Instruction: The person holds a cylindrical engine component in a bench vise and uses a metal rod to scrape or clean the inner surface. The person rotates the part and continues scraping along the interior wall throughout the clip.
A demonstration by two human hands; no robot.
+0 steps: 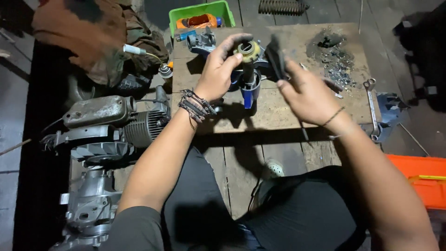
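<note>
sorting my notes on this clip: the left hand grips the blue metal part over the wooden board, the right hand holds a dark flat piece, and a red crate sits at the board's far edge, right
Not quite: the crate at the far edge of the wooden board is green, not red, as the head view shows. The rest stands: the left hand grips the blue metal part over the board, and the right hand holds a dark flat piece.

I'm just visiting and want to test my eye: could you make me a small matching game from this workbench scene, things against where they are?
Things:
1. green bin
2. spanner
3. engine
4. blue metal part

Places:
A. on the floor, left of the board
B. far edge of the board, behind the hands
C. held by the left hand
D. right edge of the board

Pairs: 1-B, 2-D, 3-A, 4-C
</note>
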